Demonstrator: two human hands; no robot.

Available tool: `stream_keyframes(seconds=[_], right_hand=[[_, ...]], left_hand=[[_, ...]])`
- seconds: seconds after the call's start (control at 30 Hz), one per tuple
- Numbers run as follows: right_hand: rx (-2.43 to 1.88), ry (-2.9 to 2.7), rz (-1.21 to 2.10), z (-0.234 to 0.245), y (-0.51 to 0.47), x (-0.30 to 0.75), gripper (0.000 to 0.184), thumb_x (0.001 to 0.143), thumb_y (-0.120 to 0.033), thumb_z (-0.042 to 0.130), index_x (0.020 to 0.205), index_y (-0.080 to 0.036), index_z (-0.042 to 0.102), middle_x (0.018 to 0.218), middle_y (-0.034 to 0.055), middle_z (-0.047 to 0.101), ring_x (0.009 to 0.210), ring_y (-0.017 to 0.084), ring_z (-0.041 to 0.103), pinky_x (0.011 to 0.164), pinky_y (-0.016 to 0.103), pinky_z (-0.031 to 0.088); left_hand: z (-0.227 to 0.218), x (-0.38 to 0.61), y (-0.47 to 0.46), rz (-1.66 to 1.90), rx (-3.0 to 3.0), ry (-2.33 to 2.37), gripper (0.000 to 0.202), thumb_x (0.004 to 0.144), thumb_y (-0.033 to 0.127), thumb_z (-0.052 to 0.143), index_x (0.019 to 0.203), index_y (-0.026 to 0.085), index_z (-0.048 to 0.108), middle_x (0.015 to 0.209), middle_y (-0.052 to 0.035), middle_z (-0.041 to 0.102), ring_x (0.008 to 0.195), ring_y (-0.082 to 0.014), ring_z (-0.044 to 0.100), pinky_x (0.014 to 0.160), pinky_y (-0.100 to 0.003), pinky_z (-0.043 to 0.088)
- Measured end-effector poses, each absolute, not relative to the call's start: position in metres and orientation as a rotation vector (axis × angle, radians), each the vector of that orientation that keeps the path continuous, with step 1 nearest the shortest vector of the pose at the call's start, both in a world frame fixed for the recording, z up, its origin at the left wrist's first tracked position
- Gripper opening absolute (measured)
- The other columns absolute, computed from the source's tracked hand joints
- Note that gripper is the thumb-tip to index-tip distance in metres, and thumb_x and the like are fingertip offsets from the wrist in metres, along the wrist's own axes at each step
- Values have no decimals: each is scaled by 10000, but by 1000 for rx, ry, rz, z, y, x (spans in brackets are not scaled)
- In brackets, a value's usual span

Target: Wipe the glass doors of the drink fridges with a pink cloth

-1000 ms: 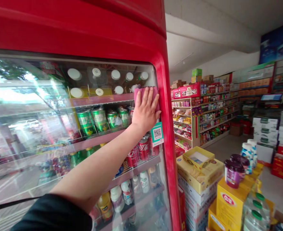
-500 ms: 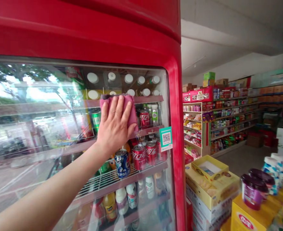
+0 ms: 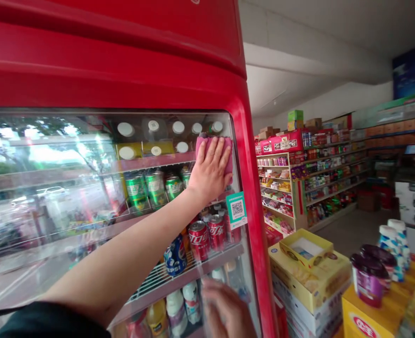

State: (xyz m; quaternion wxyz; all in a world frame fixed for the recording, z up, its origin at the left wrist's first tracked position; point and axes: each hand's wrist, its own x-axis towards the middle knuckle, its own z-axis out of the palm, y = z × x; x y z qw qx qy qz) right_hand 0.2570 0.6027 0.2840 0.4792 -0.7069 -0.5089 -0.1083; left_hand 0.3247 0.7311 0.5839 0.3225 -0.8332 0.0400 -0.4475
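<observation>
My left hand (image 3: pixel 211 166) lies with spread fingers on a pink cloth (image 3: pixel 229 162), holding it flat against the glass door (image 3: pixel 87 197) of a red drinks fridge (image 3: pixel 122 80). The cloth is at the upper right of the glass, near the frame. Low in the picture, my right hand (image 3: pixel 226 310) is smeared by motion in front of the door, and I see nothing in it that I can make out. Behind the glass are green cans (image 3: pixel 155 188), red cola cans (image 3: pixel 199 239), a blue Pepsi can (image 3: pixel 175 257) and white-capped bottles (image 3: pixel 178 127).
A QR code sticker (image 3: pixel 236 209) is on the door's right edge. To the right stand stacked cartons with an open yellow box (image 3: pixel 306 249) on top, and purple-lidded cups (image 3: pixel 368 279) on a yellow box (image 3: pixel 365 317). Stocked shelves (image 3: pixel 334 173) line the shop behind.
My left hand has slid the cloth right across the glass, towards the door frame. My right hand has come into view at the bottom. The view has shifted slightly.
</observation>
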Motion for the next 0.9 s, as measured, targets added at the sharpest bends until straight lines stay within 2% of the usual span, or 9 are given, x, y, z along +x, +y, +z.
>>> stream_keyframes(seconds=[0.07,0.17,0.23,0.33,0.47,0.57,0.67,0.8,0.9], right_hand=[[-1510,-968,-564,335,597,287,322,1146,-275,503,1343,-246,755,1420,137,780,1369,269,729,1161,453,626],[-1332,-875,-913,415,598,316,319,1131,-288,513,1301,-208,770,1377,154,807,1311,284,769,1143,489,641],[-1292,-950,-1021,456,607,319,345,1129,-257,491,1339,-190,757,1434,165,782,1361,283,743,1189,512,616],[-1237,-1097,-1099,492,633,301,387,1128,-216,465,1427,-208,711,1519,150,733,1452,261,680,1259,521,571],[-1197,-1279,-1096,517,670,264,437,1127,-198,447,1528,-220,619,1613,135,657,1556,215,579,1336,479,504],[-1208,-1407,-1067,533,688,247,435,1138,-205,427,1538,-163,593,1632,157,633,1575,200,549,1357,428,478],[-1191,-1491,-1089,540,693,244,425,1131,-211,457,1507,-92,614,1621,187,635,1563,222,558,1359,394,471],[-1196,-1449,-1141,532,686,261,418,1109,-194,490,1501,-162,632,1624,162,643,1576,249,549,1349,495,492],[-1189,-1304,-1184,519,674,282,413,1107,-200,504,1496,-207,641,1610,160,655,1550,268,585,1302,557,536]], left_hand=[[584,317,735,-1159,-2192,107,888,1073,492,538,1790,67,230,1889,-188,138,1775,-379,94,1444,-587,-33],[582,292,750,-1184,-2190,108,866,1086,486,503,1789,58,230,1885,-183,144,1775,-364,102,1450,-579,-16],[579,272,765,-1224,-2186,125,858,1088,480,504,1783,48,245,1878,-195,162,1771,-373,122,1453,-586,12],[574,238,790,-1286,-2183,147,846,1087,465,506,1788,70,246,1871,-196,186,1765,-381,153,1449,-616,54],[563,187,827,-1400,-2156,180,847,1083,425,484,1815,138,169,1875,-163,193,1763,-372,163,1442,-641,84],[550,150,850,-1503,-2100,92,845,1085,441,494,1824,218,151,1879,-128,206,1755,-373,204,1439,-638,94],[539,125,863,-1542,-2067,-27,872,1074,530,555,1820,255,197,1879,-127,210,1743,-408,235,1428,-658,109],[538,129,862,-1533,-2050,-102,912,1070,572,571,1818,211,194,1880,-172,177,1747,-437,199,1412,-703,102],[550,160,842,-1494,-2040,-78,923,1066,569,578,1813,171,208,1875,-184,192,1753,-428,182,1420,-692,84]])
